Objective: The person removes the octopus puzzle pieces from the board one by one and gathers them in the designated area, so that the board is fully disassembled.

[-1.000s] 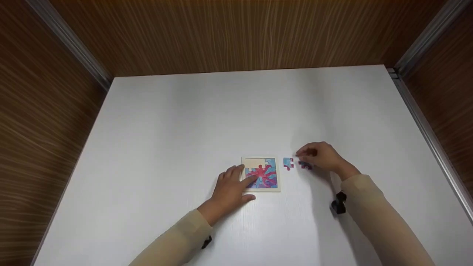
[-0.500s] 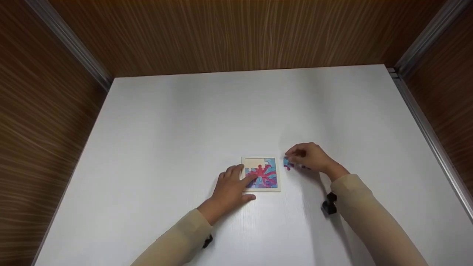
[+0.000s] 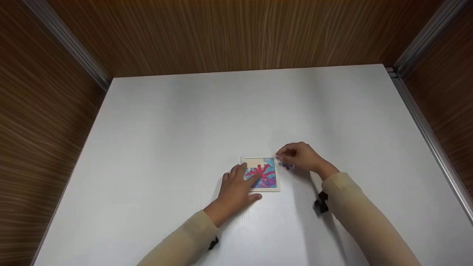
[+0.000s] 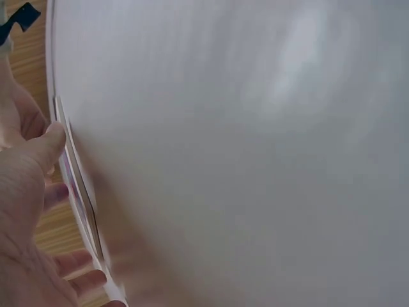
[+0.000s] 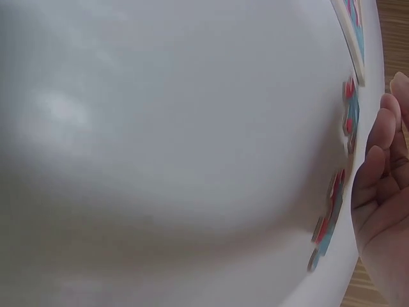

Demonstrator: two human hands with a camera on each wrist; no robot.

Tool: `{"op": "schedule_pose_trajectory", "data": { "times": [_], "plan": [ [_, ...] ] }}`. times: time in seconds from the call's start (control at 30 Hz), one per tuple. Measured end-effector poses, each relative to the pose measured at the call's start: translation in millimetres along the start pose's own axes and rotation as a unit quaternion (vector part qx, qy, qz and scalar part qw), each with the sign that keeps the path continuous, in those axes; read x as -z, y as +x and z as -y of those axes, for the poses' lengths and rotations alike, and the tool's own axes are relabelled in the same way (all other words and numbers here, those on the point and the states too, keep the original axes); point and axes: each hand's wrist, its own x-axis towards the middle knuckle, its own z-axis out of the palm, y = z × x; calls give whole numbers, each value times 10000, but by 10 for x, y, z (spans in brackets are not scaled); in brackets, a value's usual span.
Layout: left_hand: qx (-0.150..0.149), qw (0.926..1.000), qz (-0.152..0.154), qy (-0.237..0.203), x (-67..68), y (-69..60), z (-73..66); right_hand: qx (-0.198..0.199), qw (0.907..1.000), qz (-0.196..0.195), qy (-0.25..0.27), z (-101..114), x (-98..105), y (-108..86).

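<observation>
A: Where was the octopus jigsaw point(image 3: 269, 177)?

B: In its square cream tray point(image 3: 271, 190), flat on the white tabletop point(image 3: 184, 122), between the two hands. Most of the pink, blue and purple picture was filled in; cream backing point(image 3: 254, 162) showed at the upper left.

A: And the left hand point(image 3: 234, 190)?

B: Spread over the tray's left side. Its index finger lay across the picture, the other fingers reached the left rim, and the thumb stuck out by the near edge.

A: What about the right hand point(image 3: 301, 157)?

B: It was just right of the tray, fingers loosely bent, over two loose pieces. The right wrist view showed both on the table: a red-and-blue piece point(image 5: 353, 114) near the tray's corner and a second piece point(image 5: 331, 217) farther from it. I couldn't tell whether the fingertips touched either.

A: Anything farther out?

B: Beige sleeves point(image 3: 354, 203) on both arms, a small black device point(image 3: 320, 204) at the right wrist, and brown wood-grain panels point(image 3: 244, 37) around the table, with metal rails point(image 3: 70, 44) at the corners.
</observation>
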Motion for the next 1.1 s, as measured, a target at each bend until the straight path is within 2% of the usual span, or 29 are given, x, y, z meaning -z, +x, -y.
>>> {"op": "schedule_pose_trajectory", "data": {
  "times": [0.3,0.63,0.83,1.1],
  "plan": [
    [-33,10000,-56,8,-30,32,-83,-36,10000,60,31,74,-85,72],
    [-59,10000,55,51,-63,48,-89,-32,9998,166,112,202,-161,154],
    [-170,9998,-21,140,-59,47,-85,-21,9998,165,60,252,-211,199],
    [-250,9994,-43,224,-55,47,-79,222,9992,256,-192,261,-238,225]
  ]
}}
